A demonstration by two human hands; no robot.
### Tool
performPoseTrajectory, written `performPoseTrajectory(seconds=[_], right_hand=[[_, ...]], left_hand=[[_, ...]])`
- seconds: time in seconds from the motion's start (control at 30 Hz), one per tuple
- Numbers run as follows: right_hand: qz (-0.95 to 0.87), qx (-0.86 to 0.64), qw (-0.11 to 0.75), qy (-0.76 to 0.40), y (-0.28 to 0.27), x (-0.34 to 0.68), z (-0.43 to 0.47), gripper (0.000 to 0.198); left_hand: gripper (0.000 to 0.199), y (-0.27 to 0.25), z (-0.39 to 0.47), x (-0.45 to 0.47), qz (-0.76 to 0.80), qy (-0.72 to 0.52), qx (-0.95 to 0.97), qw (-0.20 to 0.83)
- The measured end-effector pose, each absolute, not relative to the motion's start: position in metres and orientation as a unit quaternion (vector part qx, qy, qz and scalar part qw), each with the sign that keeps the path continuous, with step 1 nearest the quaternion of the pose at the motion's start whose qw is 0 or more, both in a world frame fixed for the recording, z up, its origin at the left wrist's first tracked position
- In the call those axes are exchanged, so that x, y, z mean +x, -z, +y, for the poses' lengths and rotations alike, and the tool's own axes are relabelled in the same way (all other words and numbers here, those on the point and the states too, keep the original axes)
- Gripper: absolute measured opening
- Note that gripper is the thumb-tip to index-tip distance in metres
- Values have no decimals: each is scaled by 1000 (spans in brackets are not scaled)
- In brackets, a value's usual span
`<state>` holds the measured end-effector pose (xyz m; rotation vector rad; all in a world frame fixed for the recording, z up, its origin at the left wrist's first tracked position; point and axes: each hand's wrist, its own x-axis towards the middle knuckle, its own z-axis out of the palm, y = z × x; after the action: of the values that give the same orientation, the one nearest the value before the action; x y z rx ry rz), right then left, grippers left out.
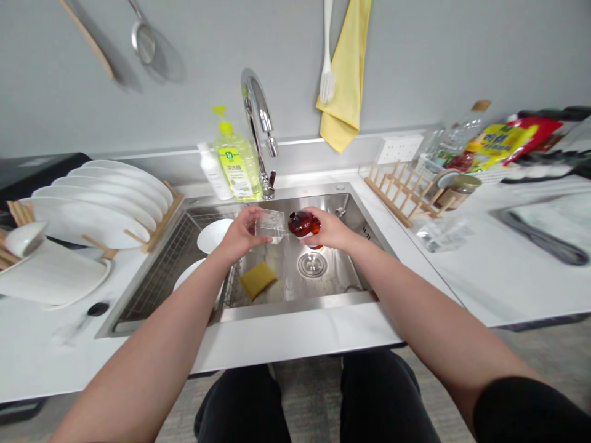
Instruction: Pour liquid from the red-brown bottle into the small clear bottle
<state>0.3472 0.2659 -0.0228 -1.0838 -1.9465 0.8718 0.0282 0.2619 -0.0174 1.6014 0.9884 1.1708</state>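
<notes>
Over the sink (295, 298), my left hand (244, 234) is closed around a clear, square-sided container (270, 225). Close beside it, my right hand (329, 229) grips a dark red-brown bottle (302, 223) with an uncapped neck, tilted toward the clear container. A small gap seems to separate the two. Whether liquid passes between them cannot be made out. Below my hands, a yellow sponge (258, 280) lies in the basin left of the drain (313, 264). White dishes (213, 236) sit on the wire rack in the left part of the sink, partly hidden by my left forearm.
The faucet (258, 117) rises behind my hands, with a yellow-green soap bottle (235, 163) and a white bottle (215, 172) beside it. White plates (106, 203) stand in a wooden rack at left. A wooden rack (399, 191) and a jar (458, 192) are at right.
</notes>
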Motion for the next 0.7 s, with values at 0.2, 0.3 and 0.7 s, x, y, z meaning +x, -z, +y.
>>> performPoseTrajectory(seconds=[0.2, 0.3, 0.7], right_hand=[[-761, -404, 366, -352, 20, 344, 263, 83], [-766, -407, 357, -347, 18, 343, 261, 82], [-781, -410, 341, -324, 13, 340, 256, 79]], left_hand=[[85, 13, 257, 31, 389, -462, 666, 438], [85, 12, 256, 32, 382, -462, 670, 438], [93, 13, 259, 26, 397, -470, 658, 434]])
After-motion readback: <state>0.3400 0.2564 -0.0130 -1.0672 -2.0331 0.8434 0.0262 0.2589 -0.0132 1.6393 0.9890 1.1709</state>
